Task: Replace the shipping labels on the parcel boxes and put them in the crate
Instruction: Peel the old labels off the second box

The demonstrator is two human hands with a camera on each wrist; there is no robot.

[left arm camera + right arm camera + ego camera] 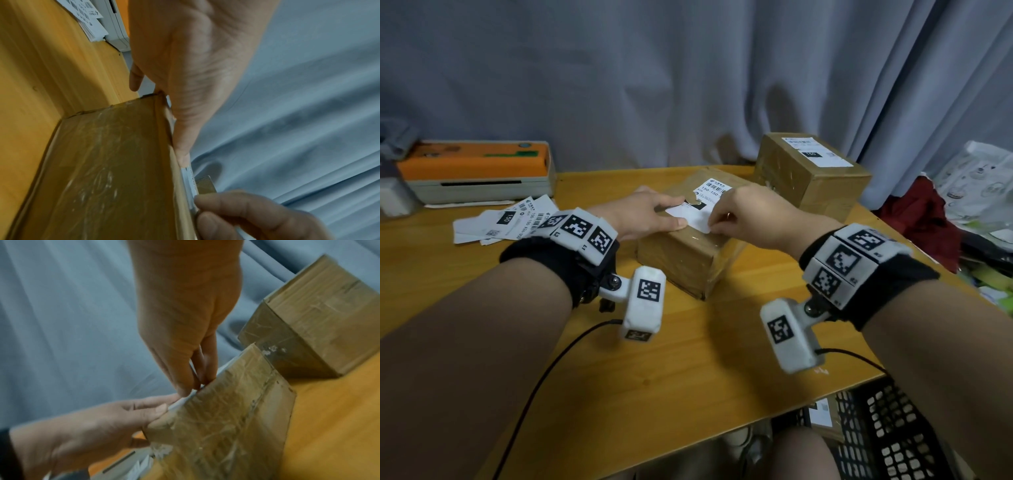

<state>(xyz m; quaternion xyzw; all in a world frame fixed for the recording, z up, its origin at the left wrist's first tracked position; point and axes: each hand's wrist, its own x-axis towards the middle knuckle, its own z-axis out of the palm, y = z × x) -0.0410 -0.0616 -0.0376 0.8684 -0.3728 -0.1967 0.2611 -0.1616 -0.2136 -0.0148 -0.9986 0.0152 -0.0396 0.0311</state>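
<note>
A taped brown parcel box (688,253) lies mid-table, its top bearing a printed shipping label (714,190). A plain white label (688,216) lies over the near part of that top. My left hand (671,214) rests flat on the box top with straight fingers, touching the white label's left end. My right hand (714,228) pinches the label's near right corner at the box edge. In the right wrist view the right hand's fingertips (185,391) nip the label's thin white edge (226,368). In the left wrist view the left hand's thumb (183,146) lies along the top edge.
A second taped box (811,178) with a label stands at the back right. An orange and beige label printer (479,168) sits at the back left, loose printed labels (506,219) before it. A black crate (887,428) stands below the table's right front edge, a box (820,411) inside.
</note>
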